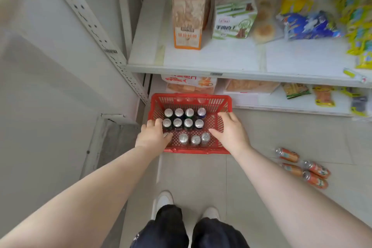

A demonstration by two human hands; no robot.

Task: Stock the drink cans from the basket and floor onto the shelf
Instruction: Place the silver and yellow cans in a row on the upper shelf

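A red plastic basket (pixel 221 104) stands on the floor in front of the shelf, holding several upright drink cans (pixel 183 123) with silver tops. My left hand (pixel 153 136) reaches into its left side, fingers touching a can at the near left corner that it partly hides. My right hand (pixel 231 131) hovers over the basket's right side, fingers spread, holding nothing. Several orange cans (pixel 314 173) lie on their sides on the floor to the right. The white shelf (pixel 221 58) is above the basket.
The shelf carries snack bags and boxes: an orange-and-brown bag (pixel 188 20), a green-striped box (pixel 233 19), yellow and blue packs at right. A lower shelf (pixel 281 100) holds more snacks. A perforated metal upright (pixel 96 32) runs at left. My white shoes (pixel 164 201) stand behind the basket.
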